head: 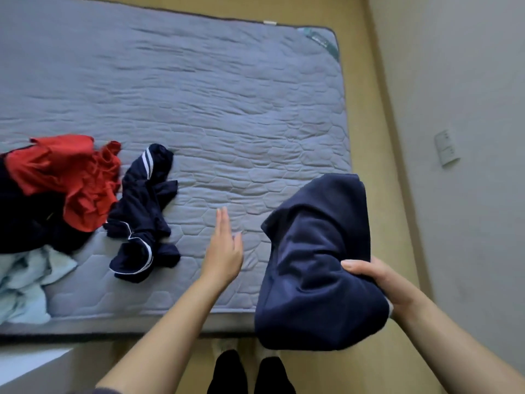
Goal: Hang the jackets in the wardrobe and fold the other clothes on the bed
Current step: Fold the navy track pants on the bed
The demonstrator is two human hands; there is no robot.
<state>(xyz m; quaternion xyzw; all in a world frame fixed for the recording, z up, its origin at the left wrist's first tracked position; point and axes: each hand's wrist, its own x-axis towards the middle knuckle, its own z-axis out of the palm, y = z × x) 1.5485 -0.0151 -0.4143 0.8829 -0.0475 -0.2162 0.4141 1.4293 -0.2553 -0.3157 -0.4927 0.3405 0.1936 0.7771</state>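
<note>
Grey mattress [199, 95], tan floor [341, 371]; right hand [380, 282] grips navy garment [312, 265], perhaps folded.

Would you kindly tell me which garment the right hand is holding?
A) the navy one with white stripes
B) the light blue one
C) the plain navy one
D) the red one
C: the right hand grips the plain navy garment, while the red garment, light blue garment and striped garment lie on the bed at the left.

right hand [377, 282] gripping folded navy garment [315, 268]
</note>
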